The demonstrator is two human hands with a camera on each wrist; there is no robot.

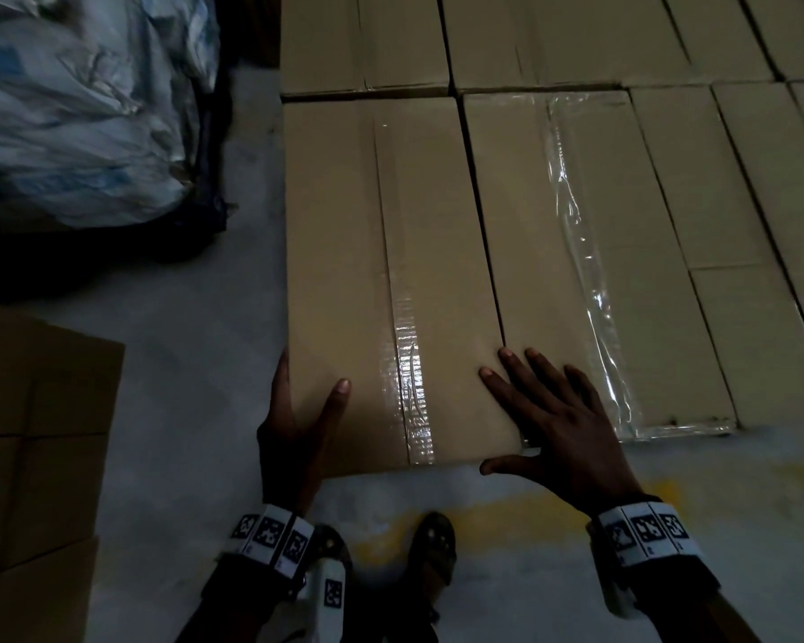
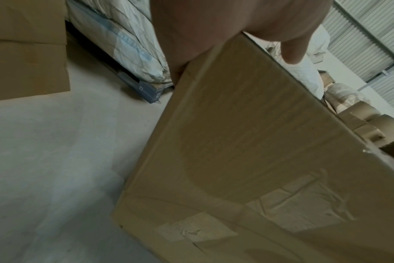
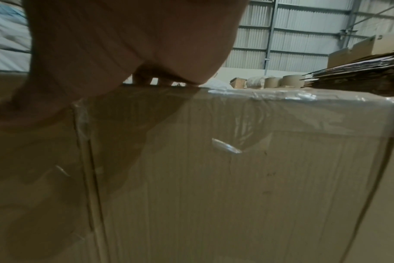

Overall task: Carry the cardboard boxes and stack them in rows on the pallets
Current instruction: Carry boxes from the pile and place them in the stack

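- Left hand [image 1: 293,438] clasps the near left corner of the nearest cardboard box [image 1: 386,280]: thumb lying on the top face, fingers pressed along the left side wall, so the grip is grasping the box
- Right hand [image 1: 562,424] lies flat with its fingers spread and straight, a released grip; it spans the seam between that box and the neighbouring box [image 1: 590,252], with the thumb [image 1: 507,465] hanging over the near edge
- Nearest cardboard box sits at the front left corner of the stacked layer, its top sealed lengthwise with clear tape [image 1: 409,364], its right side close against the neighbouring box
- Neighbouring box carries a wider, wrinkled strip of shiny film [image 1: 586,271] along its top
- More boxes [image 1: 553,34] fill the rows behind and to the right, packed edge to edge; what they stand on is hidden
- Grey floor [image 1: 196,364] lies to the left, with a worn yellow mark [image 1: 497,508] near the person's foot [image 1: 432,549]
- Further left stand a separate stack of cartons [image 1: 33,433] and a heap of pale plastic-wrapped bags [image 1: 75,109]
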